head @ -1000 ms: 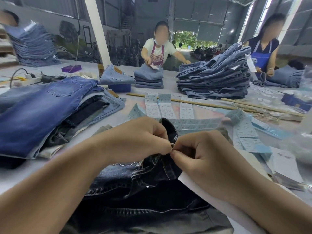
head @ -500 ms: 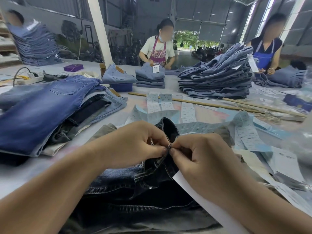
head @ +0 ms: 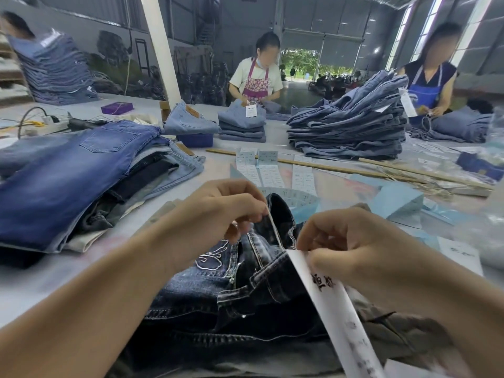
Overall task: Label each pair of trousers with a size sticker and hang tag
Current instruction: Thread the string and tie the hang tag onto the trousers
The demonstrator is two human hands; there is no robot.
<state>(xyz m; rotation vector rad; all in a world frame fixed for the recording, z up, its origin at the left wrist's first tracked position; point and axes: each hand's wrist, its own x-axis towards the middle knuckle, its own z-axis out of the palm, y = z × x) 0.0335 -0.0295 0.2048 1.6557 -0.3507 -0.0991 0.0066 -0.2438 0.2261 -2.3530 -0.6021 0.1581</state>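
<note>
Trousers (head: 245, 301) of dark denim lie bunched on the tabletop (head: 41, 279) directly beneath both hands. The left hand (head: 218, 214) pinches a pale string (head: 275, 230) running down to the white hang tag (head: 338, 306), whose top the right hand (head: 351, 241) pinches. Beyond the hands lie sticker strips (head: 272, 170); a blue box (head: 195, 139) sits further off, its contents hidden.

a pair of dark blue denim trousers (head: 245, 304) with pale contrast stitching lies crumpled on the grey bench (head: 41, 282), its waistband bunched and raised toward the middle. a long white paper hang tag (head: 335, 309) with black printing slants across the dark denim, its top end at the waistband. a thin pale string (head: 275, 230) runs taut from the tag's top end up and leftward. strips of small white size stickers (head: 270, 173) on pale blue backing lie flat on the bench beyond the trousers.
</note>
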